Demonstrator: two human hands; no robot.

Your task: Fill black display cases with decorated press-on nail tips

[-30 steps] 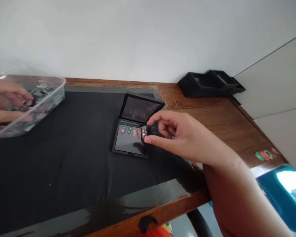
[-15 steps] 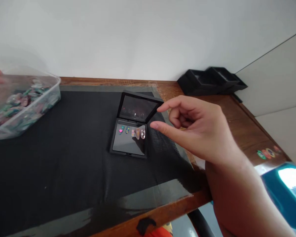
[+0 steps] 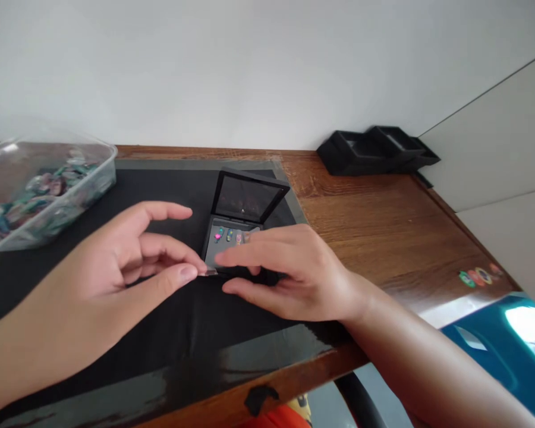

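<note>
An open black case (image 3: 207,241) stands on the dark mat with its clear-windowed lid raised. Inside it lie decorated press-on nails (image 3: 229,235) in a row; my right hand hides part of the row. Between thumb and finger, my left hand (image 3: 116,267) pinches a small, see-through press-on nail (image 3: 210,271) at the case's front left corner. My right hand (image 3: 289,267) hovers over the front of the case, thumb and fingers apart, holding nothing that I can see.
A clear plastic tub (image 3: 109,163) with many nail pieces in it stands at the left. Black stacked trays (image 3: 378,151) sit by the wall at the back right. Small coloured rings (image 3: 481,276) lie on the wooden table, with a teal object (image 3: 481,351) nearby.
My left hand has come from the tub to the case with a press-on nail in its pinch. My right hand has moved left and down, over the case's front.
</note>
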